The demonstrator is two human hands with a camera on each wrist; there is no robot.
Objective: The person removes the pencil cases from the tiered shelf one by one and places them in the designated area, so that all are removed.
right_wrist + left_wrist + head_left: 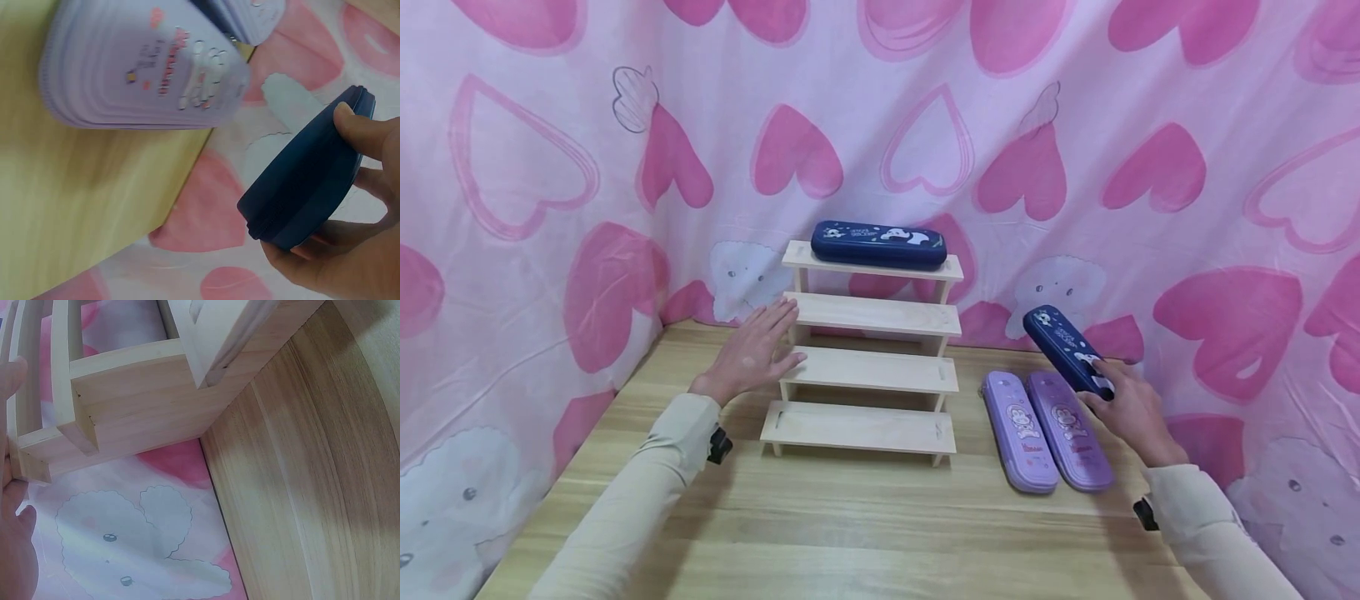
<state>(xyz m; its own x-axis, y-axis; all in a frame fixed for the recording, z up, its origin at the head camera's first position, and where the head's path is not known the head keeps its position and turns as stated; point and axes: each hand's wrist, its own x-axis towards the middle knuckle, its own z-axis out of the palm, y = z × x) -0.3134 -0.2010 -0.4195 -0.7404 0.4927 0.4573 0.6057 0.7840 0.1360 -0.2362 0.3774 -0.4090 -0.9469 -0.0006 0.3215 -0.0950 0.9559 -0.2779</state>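
Behind the worktop [850,525] and along both its sides hung a pale pink backdrop [816,79] printed with darker pink hearts and white animal heads. The wood-grained worktop carried a pale wooden stand [868,371] with 4 steps, rising away from the person. Cream sleeves [640,483] reached in from both lower corners.

On the stand's top step lay 1 dark blue case [880,244] with panda pictures, lengthwise along it. To the right of the stand, 2 purple cases [1021,429] with cartoon figures lay flat on the worktop, just beside each other. A 2nd dark blue case [1063,346] was up off the worktop, slanted above the far end of the right-hand purple case.

The right hand [1131,412] held that raised case by its near end, pinching it between thumb and fingers. The left hand [752,350] was at the stand's left side, its fingers straight and close together, the thumb apart; whether they touched the wood could not be told.
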